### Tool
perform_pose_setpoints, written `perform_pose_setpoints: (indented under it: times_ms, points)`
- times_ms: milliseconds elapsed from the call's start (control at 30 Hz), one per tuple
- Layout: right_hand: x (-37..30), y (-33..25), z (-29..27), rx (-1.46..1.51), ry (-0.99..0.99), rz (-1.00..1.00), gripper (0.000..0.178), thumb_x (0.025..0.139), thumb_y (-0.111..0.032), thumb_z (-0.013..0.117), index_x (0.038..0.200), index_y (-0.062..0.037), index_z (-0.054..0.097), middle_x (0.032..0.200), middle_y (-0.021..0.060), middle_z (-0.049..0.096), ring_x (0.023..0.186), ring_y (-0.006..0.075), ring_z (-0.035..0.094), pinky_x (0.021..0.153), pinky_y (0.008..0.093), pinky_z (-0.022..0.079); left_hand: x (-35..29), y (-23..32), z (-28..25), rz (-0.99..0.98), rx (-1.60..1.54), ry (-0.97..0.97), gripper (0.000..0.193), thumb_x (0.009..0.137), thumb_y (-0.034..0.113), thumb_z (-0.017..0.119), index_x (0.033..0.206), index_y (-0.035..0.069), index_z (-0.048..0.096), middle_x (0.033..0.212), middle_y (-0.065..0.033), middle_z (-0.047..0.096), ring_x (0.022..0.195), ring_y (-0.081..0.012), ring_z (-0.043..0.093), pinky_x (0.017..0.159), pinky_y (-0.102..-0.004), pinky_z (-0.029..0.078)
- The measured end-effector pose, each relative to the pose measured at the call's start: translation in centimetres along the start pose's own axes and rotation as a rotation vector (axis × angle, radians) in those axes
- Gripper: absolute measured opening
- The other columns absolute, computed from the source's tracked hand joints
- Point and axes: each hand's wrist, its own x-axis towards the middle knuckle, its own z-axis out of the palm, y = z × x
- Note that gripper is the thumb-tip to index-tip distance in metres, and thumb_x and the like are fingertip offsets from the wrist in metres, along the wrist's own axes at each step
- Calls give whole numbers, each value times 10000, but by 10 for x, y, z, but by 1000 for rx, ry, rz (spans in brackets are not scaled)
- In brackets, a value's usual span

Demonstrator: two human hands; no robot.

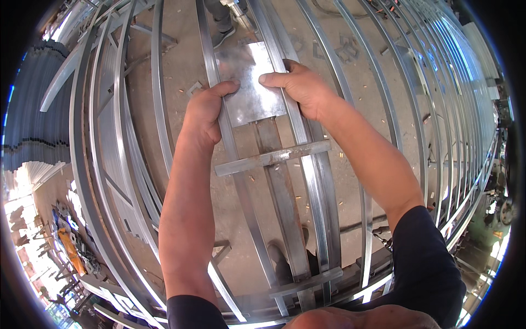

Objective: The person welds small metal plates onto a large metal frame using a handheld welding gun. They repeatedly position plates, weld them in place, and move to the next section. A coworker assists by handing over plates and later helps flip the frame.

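Note:
A shiny square metal plate (246, 101) lies between two long steel bars, a left bar (224, 123) and a right bar (296, 123). My left hand (207, 107) is closed at the plate's left edge, its thumb on top and its fingers out of sight around the left bar. On the other side, my right hand (307, 90) grips the right edge, thumb pressed on the plate, fingers curled over the right bar. Nearer me, a short crosspiece (268, 158) lies across the bars.
Many parallel steel bars (386, 98) stretch to both sides above the floor. Another person's shoe (223, 37) is beyond the plate, beside a silver metal object (240, 15) of unclear kind. Stacked corrugated grey material (38, 104) stands at far left. A second crosspiece (306, 282) is near me.

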Motion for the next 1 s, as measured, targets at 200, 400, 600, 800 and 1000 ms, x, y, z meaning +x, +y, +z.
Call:
perform_pose_setpoints:
  times_ms: [200,400,600,800,1000]
  points:
    - [2,1,-1,-19,15,-4,546,847,-133,819,1292,57,568,1117,142,698,971,222,699,822,382,608,-1,1,2,26,5,-37,292,946,110,666,1174,-70,635,1044,-149,707,896,-256,712,815,-395,600]
    - [-10,-4,4,-61,21,50,537,854,-140,817,1287,56,567,1127,150,691,981,232,696,815,400,616,4,-2,-5,20,9,-41,304,950,116,662,1183,-77,630,1058,-163,707,915,-261,713,840,-387,596]
    - [-10,-3,-2,-89,-40,81,584,843,-138,830,1313,61,546,1163,158,675,1012,237,689,846,399,619,13,-4,-10,-18,53,-35,324,965,145,647,1197,-79,618,1074,-164,701,931,-268,709,854,-396,591]
    - [-14,-2,-1,-112,-34,70,580,847,-142,827,1314,61,550,1157,154,677,1010,232,688,848,389,620,10,-3,-6,-27,48,-23,340,970,143,642,1221,-82,606,1091,-169,696,946,-274,706,855,-398,592]
    - [-21,-11,5,-118,-45,61,580,842,-139,831,1313,57,555,1157,154,680,1007,229,686,853,387,615,12,-5,-11,7,36,-57,356,972,137,638,1244,-90,597,1109,-177,694,958,-277,706,865,-401,593]
